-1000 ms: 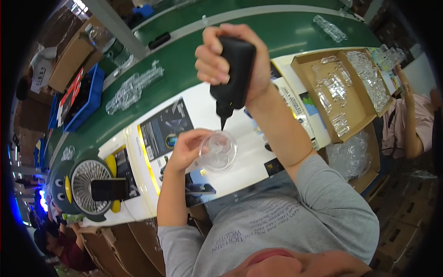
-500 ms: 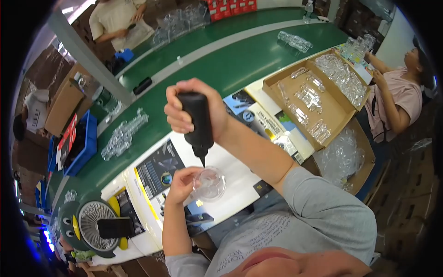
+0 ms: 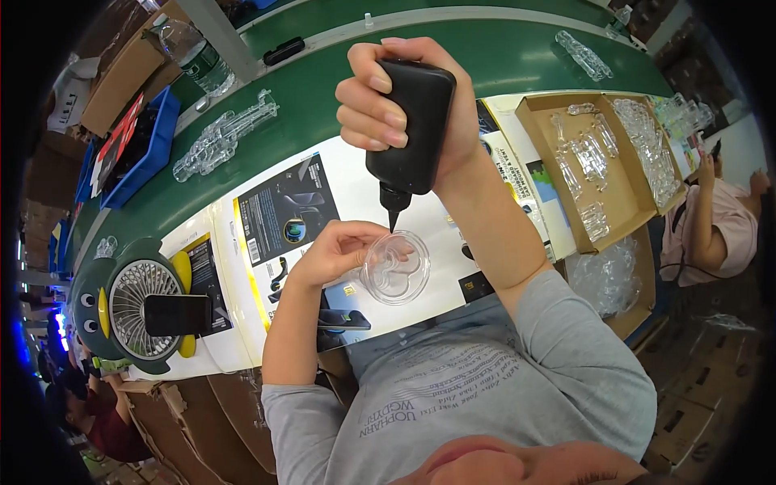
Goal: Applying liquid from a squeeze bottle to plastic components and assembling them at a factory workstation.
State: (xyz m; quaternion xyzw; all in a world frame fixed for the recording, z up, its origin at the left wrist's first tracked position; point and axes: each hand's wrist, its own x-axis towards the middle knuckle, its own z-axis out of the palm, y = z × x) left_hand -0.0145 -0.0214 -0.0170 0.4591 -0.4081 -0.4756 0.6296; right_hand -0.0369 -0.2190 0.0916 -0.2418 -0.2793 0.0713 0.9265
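Note:
My right hand (image 3: 404,105) is wrapped round a black squeeze bottle (image 3: 411,129), held upside down with its thin nozzle pointing downward. The nozzle tip is at the upper rim of a round clear plastic piece (image 3: 395,271); whether they touch I cannot tell. My left hand (image 3: 335,257) pinches that piece by its left edge, above the printed cardboard sheet (image 3: 323,182). Rounded raised shapes show inside the clear piece. Any liquid at the nozzle is too small to make out.
Clear plastic parts (image 3: 226,137) lie on the green table (image 3: 315,105) at the left. A penguin-shaped fan (image 3: 145,303) stands there too, near a blue bin (image 3: 145,153). At the right is a cardboard box (image 3: 574,210) of clear parts, with another person (image 3: 715,226) beyond.
The view has shifted and come closer to my hands. The bottle's nozzle remains at the clear piece's upper rim, and both hands keep their hold.

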